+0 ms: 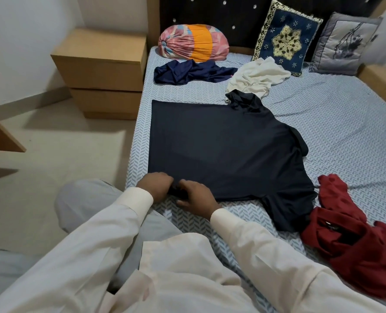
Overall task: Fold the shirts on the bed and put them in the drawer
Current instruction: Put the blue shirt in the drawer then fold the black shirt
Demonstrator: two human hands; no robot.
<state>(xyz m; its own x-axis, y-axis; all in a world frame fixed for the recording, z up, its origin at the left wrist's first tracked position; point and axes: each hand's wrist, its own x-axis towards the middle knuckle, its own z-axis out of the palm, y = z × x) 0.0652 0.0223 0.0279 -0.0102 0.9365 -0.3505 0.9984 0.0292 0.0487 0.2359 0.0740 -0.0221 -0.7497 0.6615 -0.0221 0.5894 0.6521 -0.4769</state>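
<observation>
We see a white wall (18, 41), a pale beige floor (63, 143), a wooden bedside cabinet (101, 71) and a dark studded headboard (221, 14).

Shirt (221, 150) on bed (334, 123) — nightstand (101, 73) left.

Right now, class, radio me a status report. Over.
Left grip, right grip pinch dark shirt hem. Shirt spread out, unfolded. Red shirt beside sleeve.

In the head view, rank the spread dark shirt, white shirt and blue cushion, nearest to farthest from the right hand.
1. spread dark shirt: the right hand holds its near hem.
2. white shirt: crumpled beyond its far sleeve.
3. blue cushion: propped up at the back.
</observation>
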